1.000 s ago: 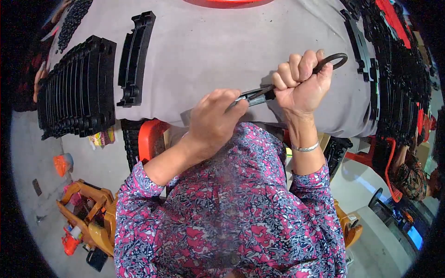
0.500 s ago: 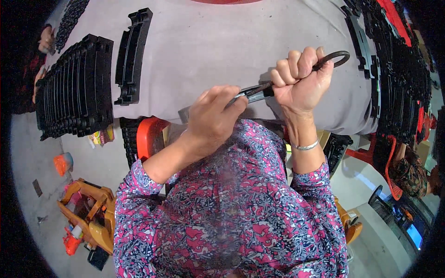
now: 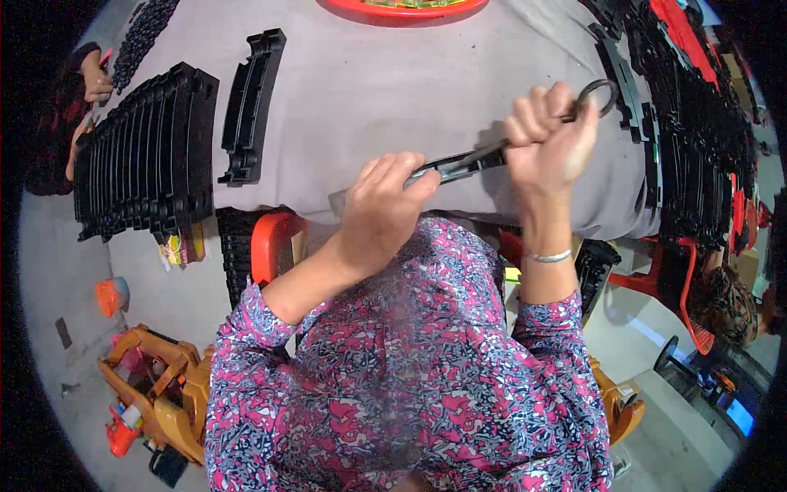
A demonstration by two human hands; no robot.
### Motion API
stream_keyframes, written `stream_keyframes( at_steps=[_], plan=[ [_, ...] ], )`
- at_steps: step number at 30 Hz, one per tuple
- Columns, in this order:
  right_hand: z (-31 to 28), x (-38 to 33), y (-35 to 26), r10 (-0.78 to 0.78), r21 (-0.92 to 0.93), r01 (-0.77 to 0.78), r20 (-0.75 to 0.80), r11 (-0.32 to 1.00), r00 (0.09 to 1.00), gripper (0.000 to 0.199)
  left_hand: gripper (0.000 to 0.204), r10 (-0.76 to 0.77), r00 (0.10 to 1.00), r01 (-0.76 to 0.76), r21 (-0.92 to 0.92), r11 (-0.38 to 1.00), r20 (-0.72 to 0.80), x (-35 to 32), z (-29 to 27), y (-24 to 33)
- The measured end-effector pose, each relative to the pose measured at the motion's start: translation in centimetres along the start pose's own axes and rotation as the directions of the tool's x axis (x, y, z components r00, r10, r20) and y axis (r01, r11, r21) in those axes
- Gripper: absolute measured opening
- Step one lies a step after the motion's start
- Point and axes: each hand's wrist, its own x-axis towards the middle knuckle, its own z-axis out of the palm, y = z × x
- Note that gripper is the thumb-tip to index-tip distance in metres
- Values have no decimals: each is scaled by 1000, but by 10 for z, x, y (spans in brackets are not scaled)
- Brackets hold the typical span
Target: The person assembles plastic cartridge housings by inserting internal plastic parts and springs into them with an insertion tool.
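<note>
My right hand [image 3: 548, 135] is closed in a fist round a dark ring-handled tool [image 3: 608, 108]. Its ring sticks out past the thumb, and it looks like scissors, though the fist hides much of it. From that fist the tool's slim dark shaft runs down and left against a long black plastic strip [image 3: 461, 169]. My left hand [image 3: 385, 197] is closed on the strip's other end, just over the table's near edge. A similar black strip [image 3: 252, 111] lies alone on the table to the left. Beside it stands a packed row of black strips [image 3: 147, 152].
Grey cloth covers the table [image 3: 369, 98]. A red tray [image 3: 402, 15] with small yellow-green pieces sits at the far edge. More black parts [image 3: 697, 156] are heaped at the right. Another person's hand [image 3: 97, 84] shows at far left. A red chair [image 3: 275, 246] stands below the table edge.
My right hand and the ring-handled tool have shifted slightly right, away from my left hand, and more of the black strip shows between them. The view has moved, so the red tray shows more.
</note>
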Motion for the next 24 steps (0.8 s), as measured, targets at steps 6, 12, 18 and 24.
stream_keyframes(
  at_steps=[6, 12, 18, 24],
  plan=[
    [-33, 32, -56, 73, -312, -97, -88, 945, 993, 34, 32, -85, 994, 88, -37, 995, 75, 10, -20, 11],
    [-41, 45, -44, 158, -669, -319, -291, 672, 944, 36, 37, -133, 985, 134, -6, 991, 111, 9, -45, -2],
    [-50, 48, -53, -287, -953, 72, 160, -294, 945, 37, 35, -159, 970, 168, -31, 985, 184, 2, -44, -11],
    [12, -48, -9, 87, -996, -78, -74, 45, 993, 27, 32, -170, 979, 178, -65, 982, 114, -2, -38, -13]
  ],
)
